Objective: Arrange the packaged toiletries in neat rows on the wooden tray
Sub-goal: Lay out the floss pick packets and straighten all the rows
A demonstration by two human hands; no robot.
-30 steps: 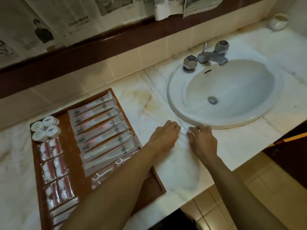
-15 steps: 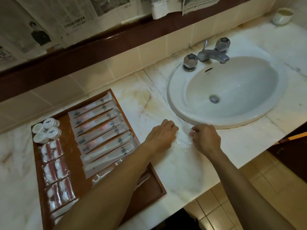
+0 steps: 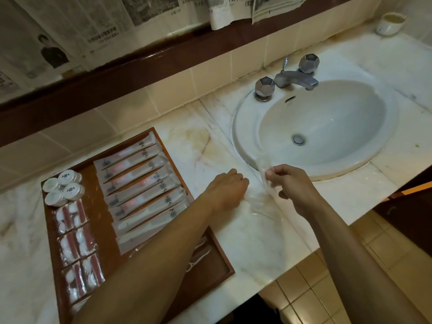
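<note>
Beside the sink (image 3: pixel 243 127), both hands (fingers closed) grip a clear wrapper (image 3: pixel 263 197), long axis sloping toward the basin.

1. Dim, warm yellowish cast throughout; no light source in frame.
2. Soft sheen on sink basin (image 3: pixel 327 127) and faceted tap knobs (image 3: pixel 264 86).
3. Faint, diffuse shadows under forearms on marble counter (image 3: pixel 247 244).
4. Wide-angle bending of tiled wall (image 3: pixel 210 73) towards edges.
5. Slight softness overall; clear wrapper (image 3: pixel 261 202) smeared.
</note>
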